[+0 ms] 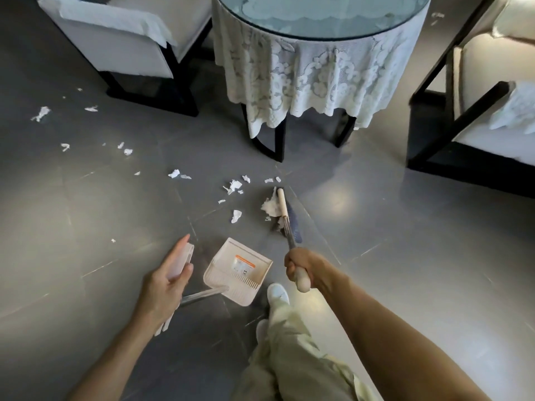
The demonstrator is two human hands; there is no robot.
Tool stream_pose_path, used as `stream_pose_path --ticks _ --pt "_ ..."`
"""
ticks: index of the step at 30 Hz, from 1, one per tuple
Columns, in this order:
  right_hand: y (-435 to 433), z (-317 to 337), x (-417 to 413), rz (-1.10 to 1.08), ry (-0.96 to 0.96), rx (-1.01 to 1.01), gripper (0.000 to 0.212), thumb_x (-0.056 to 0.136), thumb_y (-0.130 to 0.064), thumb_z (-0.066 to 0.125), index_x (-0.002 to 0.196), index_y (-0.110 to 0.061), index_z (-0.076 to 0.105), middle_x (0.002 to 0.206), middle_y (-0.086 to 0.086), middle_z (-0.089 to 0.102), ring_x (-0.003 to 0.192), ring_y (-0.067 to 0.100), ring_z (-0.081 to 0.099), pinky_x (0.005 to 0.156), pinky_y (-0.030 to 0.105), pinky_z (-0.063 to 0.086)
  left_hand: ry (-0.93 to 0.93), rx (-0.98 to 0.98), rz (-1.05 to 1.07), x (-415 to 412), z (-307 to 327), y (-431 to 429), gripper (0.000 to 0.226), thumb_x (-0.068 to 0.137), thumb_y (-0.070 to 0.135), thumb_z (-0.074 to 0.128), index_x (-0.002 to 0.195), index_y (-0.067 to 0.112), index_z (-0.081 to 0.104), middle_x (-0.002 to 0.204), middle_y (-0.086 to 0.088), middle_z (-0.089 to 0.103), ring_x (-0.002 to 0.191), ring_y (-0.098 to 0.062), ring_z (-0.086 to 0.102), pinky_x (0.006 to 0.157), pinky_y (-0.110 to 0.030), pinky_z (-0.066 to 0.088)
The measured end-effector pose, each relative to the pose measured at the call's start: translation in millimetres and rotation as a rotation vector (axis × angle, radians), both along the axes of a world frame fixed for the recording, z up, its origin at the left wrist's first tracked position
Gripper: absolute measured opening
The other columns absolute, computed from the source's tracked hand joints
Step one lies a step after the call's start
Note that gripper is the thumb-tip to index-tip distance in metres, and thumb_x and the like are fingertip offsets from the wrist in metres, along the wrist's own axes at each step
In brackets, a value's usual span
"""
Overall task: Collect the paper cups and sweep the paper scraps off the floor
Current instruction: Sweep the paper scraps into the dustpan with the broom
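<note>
My right hand (301, 267) grips the cream end of a broom handle. The broom head (285, 215) rests on the grey floor in front of me, with a clump of white paper scraps (270, 205) bunched against its left side. My left hand (168, 280) holds the pale top of the dustpan's long handle. The cream dustpan (237, 270) sits on the floor between my hands, its tray holding a small printed label. More torn paper scraps (233, 186) trail across the floor to the left. No paper cup is in view.
A round glass-topped table (318, 33) with a lace cloth stands ahead on dark legs. White chairs with black frames flank it, one at left (121, 53) and one at right (474, 125). My white shoe (278, 295) and pale trouser leg are below the dustpan.
</note>
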State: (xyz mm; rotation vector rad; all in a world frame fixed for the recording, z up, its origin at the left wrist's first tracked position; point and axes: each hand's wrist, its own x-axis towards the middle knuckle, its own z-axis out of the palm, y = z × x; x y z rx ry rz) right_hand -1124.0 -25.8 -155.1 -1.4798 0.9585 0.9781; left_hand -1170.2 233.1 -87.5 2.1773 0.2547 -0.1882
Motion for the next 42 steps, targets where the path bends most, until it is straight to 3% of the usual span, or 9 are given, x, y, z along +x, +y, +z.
stream_pose_path --ticks 4,12,21,24,26,28,31,38,42 --pt "26.1 16.1 24.8 -0.096 0.006 0.092 0.018 0.088 0.001 0.042 0.073 -0.005 0.051 0.053 0.006 0.045 0.032 0.009 0.041 0.034 0.018 0.036 -0.015 0.044 0.04 17.7 3.4 24.7 0.075 0.093 0.012 0.056 0.102 0.083 0.034 0.119 -0.02 0.062 0.114 -0.038 0.056 0.093 -0.045 0.046" --pt "26.8 22.4 64.3 0.021 -0.198 -0.1 0.039 0.092 -0.001 0.037 0.13 -0.007 0.046 0.059 0.009 0.046 0.034 0.014 0.04 0.035 0.017 0.038 0.021 0.082 0.077 66.6 12.9 66.0 0.072 0.095 0.017 0.053 0.096 0.086 0.032 0.119 -0.02 0.062 0.108 -0.04 0.058 0.09 -0.042 0.045" --pt "19.6 -17.0 154.7 0.419 -0.203 -0.423 0.025 0.081 0.003 0.04 0.103 0.004 0.053 0.058 0.013 0.057 0.046 0.024 0.055 0.047 0.033 0.047 0.041 0.093 0.074 121.0 -9.4 131.7 0.063 0.095 0.016 0.053 0.11 0.075 0.038 0.121 0.008 0.061 0.077 -0.007 0.064 0.081 -0.023 0.045" --pt "47.9 -26.8 164.1 0.506 -0.154 -0.386 0.01 0.08 0.003 0.043 0.083 -0.002 0.051 0.049 0.006 0.061 0.042 0.019 0.057 0.048 0.03 0.048 0.055 0.086 0.015 139.9 -22.0 146.3 0.051 0.095 0.011 0.052 0.132 0.045 0.041 0.128 0.013 0.054 0.099 -0.013 0.064 0.081 -0.01 0.038" --pt "71.7 -27.2 158.4 0.562 -0.122 -0.369 0.016 0.079 0.002 0.046 0.093 0.001 0.054 0.067 0.01 0.068 0.059 0.023 0.065 0.06 0.036 0.054 0.061 0.098 -0.038 155.3 -26.1 156.0 0.049 0.096 0.011 0.05 0.137 0.034 0.042 0.127 0.017 0.049 0.104 -0.008 0.06 0.078 -0.002 0.035" --pt "96.3 -27.3 146.7 0.585 -0.1 -0.356 0.035 0.08 0.001 0.046 0.115 0.003 0.051 0.092 0.017 0.068 0.072 0.026 0.066 0.067 0.037 0.056 0.06 0.103 -0.078 172.2 -30.2 165.8 0.049 0.096 0.012 0.049 0.14 0.032 0.041 0.129 0.015 0.051 0.113 -0.01 0.056 0.08 -0.005 0.033" --pt "133.7 -17.9 123.3 0.517 -0.065 -0.29 0.049 0.083 0.001 0.045 0.132 -0.004 0.04 0.096 0.015 0.062 0.065 0.019 0.061 0.056 0.029 0.054 0.061 0.123 -0.126 191.5 -36.6 175.7 0.048 0.096 0.016 0.048 0.14 0.033 0.039 0.128 0.003 0.059 0.108 -0.026 0.06 0.079 -0.018 0.038" --pt "159.2 38.6 104.3 0.242 -0.057 -0.16 0.016 0.085 0.001 0.05 0.097 -0.008 0.056 0.072 0.01 0.054 0.051 0.016 0.05 0.046 0.025 0.044 0.068 0.055 -0.167 214.5 -43.4 170.5 0.05 0.096 0.017 0.046 0.139 0.041 0.036 0.112 -0.018 0.065 0.096 -0.038 0.06 0.08 -0.035 0.048" --pt "166.2 38.4 122.6 0.266 -0.124 -0.288 0.02 0.086 -0.002 0.048 0.103 -0.01 0.053 0.071 0.007 0.055 0.049 0.015 0.053 0.041 0.023 0.043 0.059 0.057 -0.159 215.1 -43.4 176.0 0.049 0.096 0.018 0.047 0.14 0.038 0.037 0.118 -0.014 0.064 0.101 -0.035 0.061 0.084 -0.034 0.046"
